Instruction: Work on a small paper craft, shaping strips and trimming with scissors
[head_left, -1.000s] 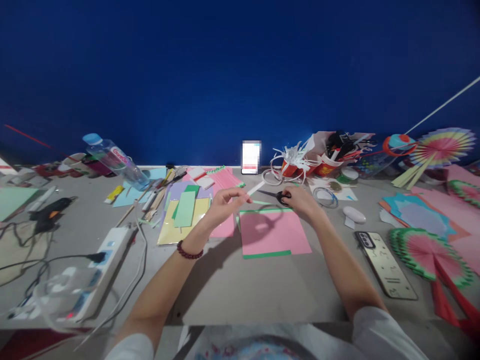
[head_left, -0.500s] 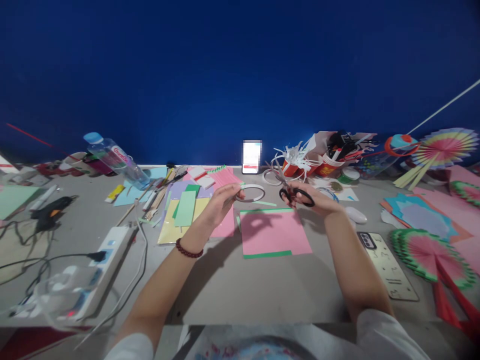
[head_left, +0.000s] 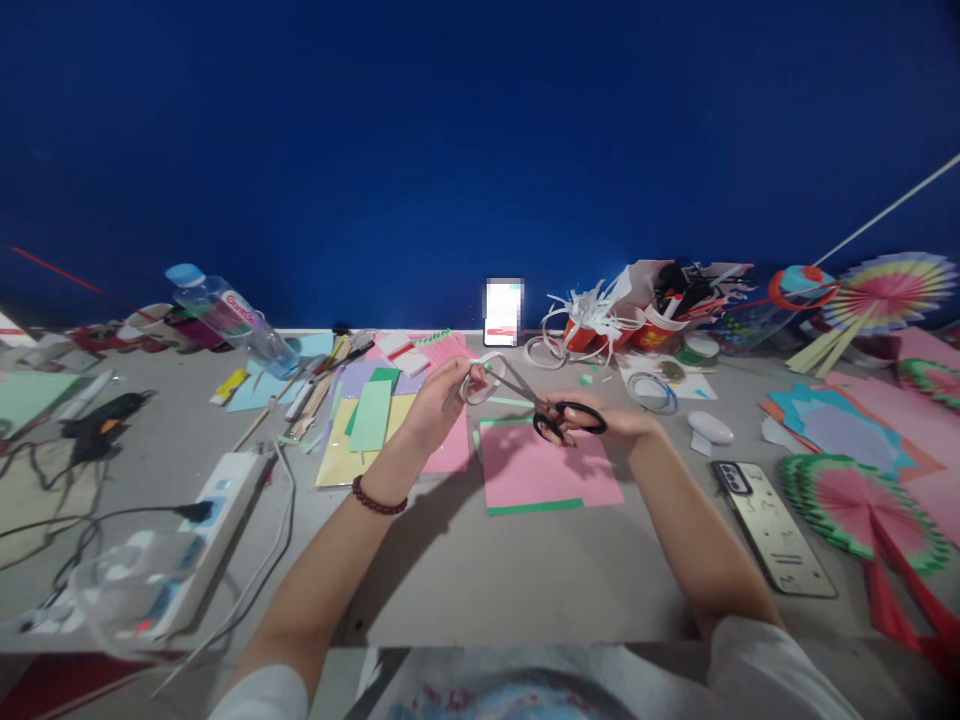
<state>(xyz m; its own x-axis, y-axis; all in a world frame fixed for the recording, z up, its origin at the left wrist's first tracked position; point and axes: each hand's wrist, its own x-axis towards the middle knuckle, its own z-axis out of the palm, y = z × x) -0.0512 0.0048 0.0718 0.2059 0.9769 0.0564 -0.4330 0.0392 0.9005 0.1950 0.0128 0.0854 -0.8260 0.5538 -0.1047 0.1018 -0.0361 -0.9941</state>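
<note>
My left hand (head_left: 439, 405) pinches a thin white tape ring (head_left: 481, 383) held up above the table. My right hand (head_left: 600, 420) grips black-handled scissors (head_left: 559, 415), whose blades point left and reach the ring. Below both hands lies a pink paper sheet (head_left: 547, 468) with green strips along its top and bottom edges. A dark bead bracelet (head_left: 377, 500) sits on my left wrist.
Stacked coloured papers (head_left: 367, 425) lie left of the hands. A power strip with cables (head_left: 202, 525), a glue gun (head_left: 97, 425) and a water bottle (head_left: 229, 318) fill the left. A phone (head_left: 772, 525), folded paper fans (head_left: 855, 505), cups of scraps (head_left: 637, 315) and a standing phone (head_left: 502, 312) are at the right and back.
My right hand picked the scissors up off the table and brought the blades left to the ring. My left hand swapped from a white strip to holding the ring upright.
</note>
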